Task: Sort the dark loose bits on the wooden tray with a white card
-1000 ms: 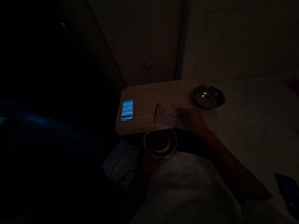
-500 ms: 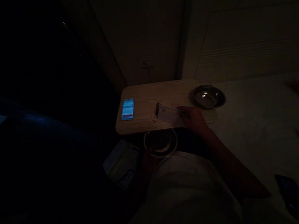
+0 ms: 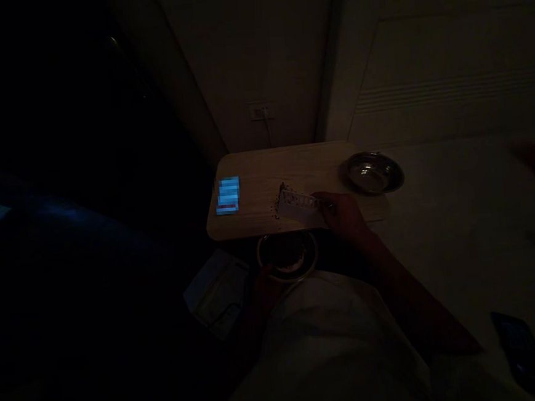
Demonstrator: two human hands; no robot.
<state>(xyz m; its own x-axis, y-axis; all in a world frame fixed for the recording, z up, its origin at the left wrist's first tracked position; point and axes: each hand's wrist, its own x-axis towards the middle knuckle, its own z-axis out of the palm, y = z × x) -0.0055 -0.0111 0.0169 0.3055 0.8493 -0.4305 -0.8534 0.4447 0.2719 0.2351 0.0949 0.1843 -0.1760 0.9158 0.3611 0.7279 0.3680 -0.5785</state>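
Note:
In the dim head view, my right hand [image 3: 340, 213] is closed on one end of a pale flat strip [image 3: 300, 209] with a row of slot-like marks along its upper side; its exact kind is unclear. The strip's far end meets a small pile of dark grains [image 3: 282, 192] on the wooden tabletop [image 3: 255, 164]. Below the front edge, my left hand [image 3: 268, 285] grips the near-left rim of a round metal bowl [image 3: 315, 260], its fingers mostly in shadow. Some grains appear in that bowl.
A second metal bowl [image 3: 375, 173] stands at the tabletop's right end, and a lit phone [image 3: 228, 195] lies at its left. A pale bag [image 3: 217, 294] is beside my left arm. Another phone [image 3: 522, 350] rests on the white bedding [image 3: 441, 230]. Behind is a wall socket [image 3: 260, 111].
My right hand has shifted slightly left with the pale strip, whose end now reaches further into the grains. The left hand and its bowl stay in place.

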